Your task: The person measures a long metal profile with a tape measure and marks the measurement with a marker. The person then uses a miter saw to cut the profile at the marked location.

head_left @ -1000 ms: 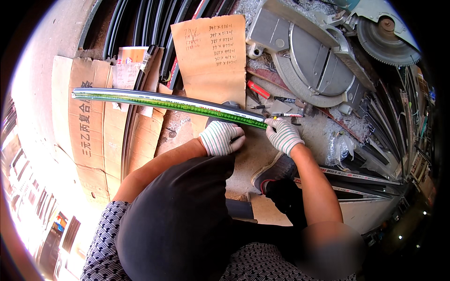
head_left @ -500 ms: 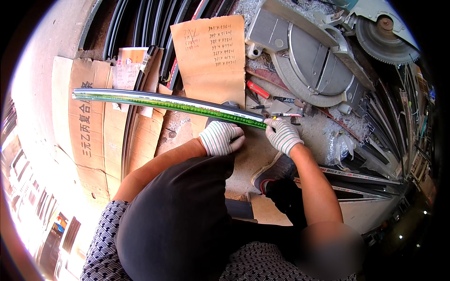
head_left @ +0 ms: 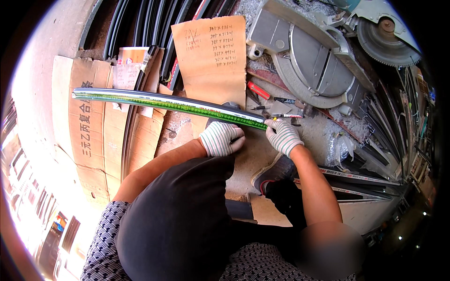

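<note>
A long, slim dark profile strip with a white printed film lies crosswise in front of me. Along its near edge runs a green tape measure blade with dark markings. My right hand, in a white striped knit glove, pinches the right end of the strip and the blade; its fingertips partly cover both. Just below the strip, my left hand in a matching glove is curled closed near my knee. What sits inside its fingers, if anything, is hidden.
A mitre saw with a round toothed blade stands at the far right. A handwritten cardboard sheet lies beyond the strip, and a larger cardboard piece at left. Markers, plastic wrap and dark profiles surround the spot.
</note>
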{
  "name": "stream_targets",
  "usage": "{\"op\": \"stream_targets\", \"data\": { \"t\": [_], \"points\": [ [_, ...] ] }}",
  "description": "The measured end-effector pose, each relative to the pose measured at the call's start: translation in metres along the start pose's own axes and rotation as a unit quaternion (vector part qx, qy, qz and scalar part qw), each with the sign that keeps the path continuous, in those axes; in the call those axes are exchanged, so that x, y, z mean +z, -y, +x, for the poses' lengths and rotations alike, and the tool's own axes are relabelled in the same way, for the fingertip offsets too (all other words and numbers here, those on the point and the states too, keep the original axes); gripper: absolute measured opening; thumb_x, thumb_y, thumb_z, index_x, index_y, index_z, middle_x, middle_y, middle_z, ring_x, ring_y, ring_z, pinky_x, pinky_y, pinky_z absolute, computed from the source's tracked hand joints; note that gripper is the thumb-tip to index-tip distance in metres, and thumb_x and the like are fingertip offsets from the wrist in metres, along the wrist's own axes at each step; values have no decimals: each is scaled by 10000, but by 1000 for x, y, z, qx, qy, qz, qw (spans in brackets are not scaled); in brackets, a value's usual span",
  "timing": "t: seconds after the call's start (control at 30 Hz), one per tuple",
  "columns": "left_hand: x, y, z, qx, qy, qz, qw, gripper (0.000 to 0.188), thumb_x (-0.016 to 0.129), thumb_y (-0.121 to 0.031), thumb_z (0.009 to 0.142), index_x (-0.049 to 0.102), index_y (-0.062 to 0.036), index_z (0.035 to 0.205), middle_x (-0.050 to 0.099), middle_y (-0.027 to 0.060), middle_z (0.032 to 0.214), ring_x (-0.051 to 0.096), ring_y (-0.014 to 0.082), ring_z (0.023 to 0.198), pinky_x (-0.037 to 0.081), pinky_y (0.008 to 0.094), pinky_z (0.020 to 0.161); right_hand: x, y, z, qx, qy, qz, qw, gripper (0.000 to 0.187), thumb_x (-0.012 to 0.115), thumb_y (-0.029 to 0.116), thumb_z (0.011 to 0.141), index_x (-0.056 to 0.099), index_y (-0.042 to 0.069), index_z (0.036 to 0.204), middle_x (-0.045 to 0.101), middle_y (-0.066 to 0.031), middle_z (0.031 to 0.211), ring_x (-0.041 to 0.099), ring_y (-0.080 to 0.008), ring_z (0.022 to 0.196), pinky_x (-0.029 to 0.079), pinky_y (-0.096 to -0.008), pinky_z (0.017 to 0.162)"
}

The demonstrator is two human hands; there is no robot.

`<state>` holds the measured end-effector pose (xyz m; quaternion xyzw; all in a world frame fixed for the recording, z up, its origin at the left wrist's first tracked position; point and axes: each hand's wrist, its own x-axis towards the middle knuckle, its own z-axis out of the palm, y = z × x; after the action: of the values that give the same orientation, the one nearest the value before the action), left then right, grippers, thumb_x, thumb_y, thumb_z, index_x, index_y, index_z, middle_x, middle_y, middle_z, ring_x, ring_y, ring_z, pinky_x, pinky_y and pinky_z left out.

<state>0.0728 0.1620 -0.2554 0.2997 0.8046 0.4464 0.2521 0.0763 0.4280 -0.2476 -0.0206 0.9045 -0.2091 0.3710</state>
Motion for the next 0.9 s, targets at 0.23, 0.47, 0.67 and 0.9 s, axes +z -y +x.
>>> {"op": "stream_targets", "data": {
  "t": [0.23, 0.47, 0.67, 0.9],
  "points": [
    [1, 2, 0, -11, 14, -15, 1000, 194, 637, -224, 915, 714, -53, 864, 657, 163, 754, 660, 382, 757, 522, 464, 725, 2, -2, 0, -2, -4, 3, 1000, 292, 576, 277, 960, 755, 130, 1137, 719, -200, 1024, 689, -402, 951, 546, -484, 877],
    [0, 2, -1, -12, 15, -12, 1000, 207, 638, -232, 924, 723, -46, 897, 669, 167, 789, 670, 385, 778, 533, 461, 735, -1, 1, 0, 5, 8, 9, 1000, 280, 574, 272, 966, 744, 126, 1134, 718, -201, 1020, 685, -408, 942, 541, -490, 860],
    [2, 3, -1, -16, 13, -21, 1000, 216, 638, -241, 926, 723, -46, 894, 670, 168, 793, 669, 386, 779, 533, 465, 734, 1, -2, 1, 1, 4, 9, 1000, 286, 572, 273, 968, 742, 129, 1148, 717, -201, 1019, 684, -409, 938, 540, -491, 859],
    [2, 3, -1, -10, 15, -8, 1000, 220, 634, -249, 926, 716, -51, 877, 667, 164, 777, 668, 386, 771, 533, 466, 732, -1, 0, 0, 1, 2, 2, 1000, 287, 576, 271, 964, 748, 133, 1148, 718, -200, 1016, 684, -406, 941, 540, -486, 863]
  ]
}}
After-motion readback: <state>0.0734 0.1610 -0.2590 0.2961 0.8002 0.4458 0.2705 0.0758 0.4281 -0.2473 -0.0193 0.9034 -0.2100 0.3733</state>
